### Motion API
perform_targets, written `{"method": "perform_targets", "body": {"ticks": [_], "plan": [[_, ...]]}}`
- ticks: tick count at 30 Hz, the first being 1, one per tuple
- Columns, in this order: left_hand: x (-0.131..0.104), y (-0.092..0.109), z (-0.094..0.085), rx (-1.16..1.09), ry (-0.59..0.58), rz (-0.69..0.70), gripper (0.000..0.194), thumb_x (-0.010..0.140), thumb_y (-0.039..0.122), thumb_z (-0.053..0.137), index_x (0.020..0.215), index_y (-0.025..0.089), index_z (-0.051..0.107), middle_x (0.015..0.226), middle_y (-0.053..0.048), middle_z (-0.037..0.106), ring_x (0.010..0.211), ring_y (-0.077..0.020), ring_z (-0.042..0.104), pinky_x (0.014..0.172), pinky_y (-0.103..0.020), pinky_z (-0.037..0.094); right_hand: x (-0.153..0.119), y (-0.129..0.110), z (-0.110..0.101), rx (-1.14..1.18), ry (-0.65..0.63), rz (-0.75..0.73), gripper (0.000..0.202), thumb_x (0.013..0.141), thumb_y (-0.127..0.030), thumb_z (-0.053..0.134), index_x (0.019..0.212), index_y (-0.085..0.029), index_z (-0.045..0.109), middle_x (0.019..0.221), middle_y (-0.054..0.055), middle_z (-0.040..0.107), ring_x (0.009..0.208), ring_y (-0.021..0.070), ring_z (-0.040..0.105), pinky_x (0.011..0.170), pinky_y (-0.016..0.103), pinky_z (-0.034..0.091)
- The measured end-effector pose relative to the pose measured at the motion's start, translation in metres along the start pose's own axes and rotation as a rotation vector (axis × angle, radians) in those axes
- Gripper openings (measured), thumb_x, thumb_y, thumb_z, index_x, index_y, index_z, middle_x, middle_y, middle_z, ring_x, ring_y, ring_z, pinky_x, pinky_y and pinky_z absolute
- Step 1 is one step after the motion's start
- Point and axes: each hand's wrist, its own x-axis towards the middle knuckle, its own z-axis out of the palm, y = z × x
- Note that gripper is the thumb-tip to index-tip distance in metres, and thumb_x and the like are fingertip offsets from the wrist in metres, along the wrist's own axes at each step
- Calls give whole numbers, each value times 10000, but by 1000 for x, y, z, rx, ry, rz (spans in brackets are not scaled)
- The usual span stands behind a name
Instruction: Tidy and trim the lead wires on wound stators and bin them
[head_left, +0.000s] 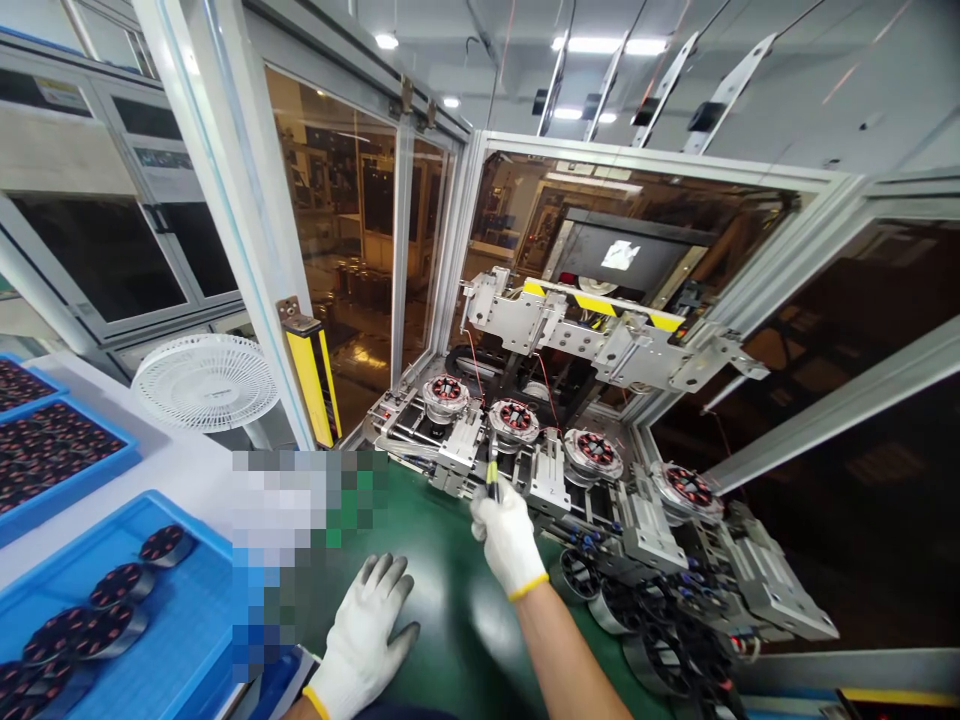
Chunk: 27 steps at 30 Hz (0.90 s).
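Note:
My right hand (508, 535), in a white glove with a yellow cuff, is closed around the handle of a yellow-and-black hand tool (493, 475). The tool points up at the second wound stator (514, 421) from the left in the machine. My left hand (367, 630), gloved in white with grey fingertips, hovers over or rests on the green tabletop (442, 590) with fingers spread and nothing in it. Thin red wires hang by the stators. Other wound stators (446, 393) (593, 453) (686, 487) sit in the same row.
Blue trays (172, 640) of stators stand at the left, near a white fan (206, 385). Black-and-silver cores (660, 655) are grouped at the lower right. A metal bracket (577, 335) spans above the stators. A yellow post (313, 385) stands left of the machine.

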Motion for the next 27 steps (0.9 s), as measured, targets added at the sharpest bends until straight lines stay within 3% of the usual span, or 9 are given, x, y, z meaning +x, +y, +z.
{"method": "perform_targets", "body": {"ticks": [4, 6, 9, 12, 17, 27], "plan": [[-4, -5, 6, 14, 11, 8, 479, 748, 299, 649, 1207, 254, 520, 1362, -46, 504, 1278, -283, 412, 1083, -473, 341, -52, -31, -35, -268, -87, -168, 369, 585, -154, 600, 947, -222, 613, 746, -18, 594, 633, 141, 529, 562, 250, 441], [-5, -6, 8, 17, 16, 27, 471, 756, 304, 640, 1210, 258, 522, 1359, -44, 506, 1272, -276, 417, 1082, -459, 340, -61, -43, -63, -338, -36, -229, 424, 611, -187, 621, 1033, -229, 602, 809, 2, 617, 723, 174, 557, 630, 273, 464], [-5, -8, 12, 52, 44, 30, 466, 757, 346, 637, 1202, 252, 537, 1342, -58, 518, 1254, -297, 427, 1063, -476, 339, -49, -41, -105, -304, 147, -165, 387, 590, -207, 626, 975, -229, 586, 753, -10, 596, 577, 142, 516, 486, 248, 414], [-4, -9, 14, 113, 58, -26, 481, 748, 382, 635, 1196, 227, 551, 1340, -94, 513, 1240, -349, 424, 1042, -532, 321, -25, -21, -132, -96, 176, -26, 339, 539, -196, 633, 870, -219, 563, 680, -43, 555, 444, 89, 438, 412, 225, 364], [-1, -11, 16, 122, 57, 45, 429, 784, 398, 597, 1178, 232, 562, 1313, -73, 541, 1208, -310, 463, 1032, -469, 342, -4, 0, -136, 154, 112, 29, 381, 506, -180, 670, 879, -193, 593, 768, -1, 612, 673, 155, 608, 653, 285, 515], [0, -12, 15, 124, 60, 59, 421, 793, 417, 590, 1172, 236, 560, 1303, -71, 551, 1203, -303, 469, 1035, -467, 339, 16, 5, -140, 102, 178, 6, 412, 530, -222, 689, 933, -216, 607, 758, -18, 620, 624, 147, 600, 587, 256, 511]]}}
